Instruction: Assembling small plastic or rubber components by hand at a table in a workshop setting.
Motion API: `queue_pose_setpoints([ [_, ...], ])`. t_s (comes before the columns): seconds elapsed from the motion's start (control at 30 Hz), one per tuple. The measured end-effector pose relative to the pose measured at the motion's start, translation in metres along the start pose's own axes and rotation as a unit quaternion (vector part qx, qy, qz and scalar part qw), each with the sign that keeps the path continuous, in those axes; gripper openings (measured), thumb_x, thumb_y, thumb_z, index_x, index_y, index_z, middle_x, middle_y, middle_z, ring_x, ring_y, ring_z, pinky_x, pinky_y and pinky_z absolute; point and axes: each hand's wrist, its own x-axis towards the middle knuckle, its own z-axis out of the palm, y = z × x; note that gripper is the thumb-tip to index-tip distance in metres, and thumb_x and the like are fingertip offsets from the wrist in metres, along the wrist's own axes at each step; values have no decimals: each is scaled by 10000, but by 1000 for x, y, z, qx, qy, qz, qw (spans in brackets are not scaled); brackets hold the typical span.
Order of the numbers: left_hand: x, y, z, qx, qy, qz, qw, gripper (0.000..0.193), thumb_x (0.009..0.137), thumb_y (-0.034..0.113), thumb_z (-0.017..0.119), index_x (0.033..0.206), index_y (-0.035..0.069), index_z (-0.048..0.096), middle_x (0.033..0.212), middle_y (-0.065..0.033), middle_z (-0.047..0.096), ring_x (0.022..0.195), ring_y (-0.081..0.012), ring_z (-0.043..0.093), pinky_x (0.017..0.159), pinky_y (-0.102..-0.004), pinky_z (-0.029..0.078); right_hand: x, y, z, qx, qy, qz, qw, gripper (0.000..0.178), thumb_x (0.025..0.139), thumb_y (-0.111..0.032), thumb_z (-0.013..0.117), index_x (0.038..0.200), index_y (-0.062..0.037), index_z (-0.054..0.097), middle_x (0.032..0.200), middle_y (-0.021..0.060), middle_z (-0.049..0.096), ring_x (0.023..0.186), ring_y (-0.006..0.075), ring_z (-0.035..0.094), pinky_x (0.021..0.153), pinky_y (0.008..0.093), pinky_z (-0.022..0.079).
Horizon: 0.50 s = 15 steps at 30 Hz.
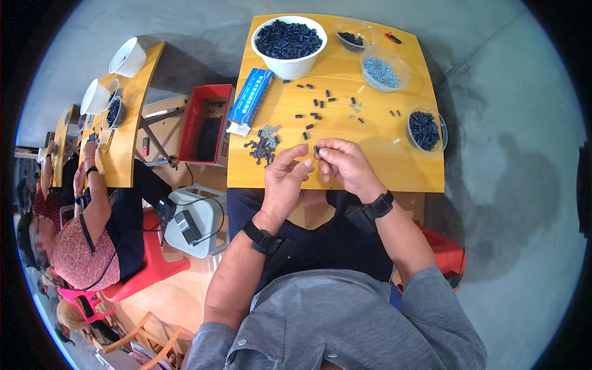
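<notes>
Over the near edge of the yellow wooden table [370, 166], my right hand [348, 165] pinches a small black plastic piece [317, 150] between thumb and forefinger. Close beside it on the left, my left hand [285, 180] has its thumb and forefinger apart, with nothing visible between them. A pile of black pieces mixed with small metal parts [264, 147] lies just left of my left hand. Beyond my hands, several loose black pieces [317, 115] are scattered on the tabletop. A few small metal parts [353, 110] lie to their right.
A white tub [287, 66] full of black pieces stands at the far left, near a blue box [251, 97]. Clear bowls hold black pieces [424, 131] and silvery screw-like parts [380, 73]. A red crate [223, 123] sits left of the table. Other people [86, 246] work farther left.
</notes>
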Motion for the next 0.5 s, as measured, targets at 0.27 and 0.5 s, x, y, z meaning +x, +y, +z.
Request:
queue_pose_setpoints([
  [0.27,-6,-3,4,-44,21,-37,998,200,832,22,647,1028,-18,647,999,-47,604,795,-97,589,659,-222,492,-13,6,13,84,-46,14,995,71,917,-87,546,893,-20,545,695,27,568,552,87,543,481,229,483],
  [0.5,-14,15,11,-152,21,-160,975,155,876,38,599,1018,2,648,947,-42,621,796,-107,581,650,-237,504,-18,8,17,64,-48,6,997,83,913,-101,559,886,-23,548,616,19,548,486,95,519,452,220,454],
])
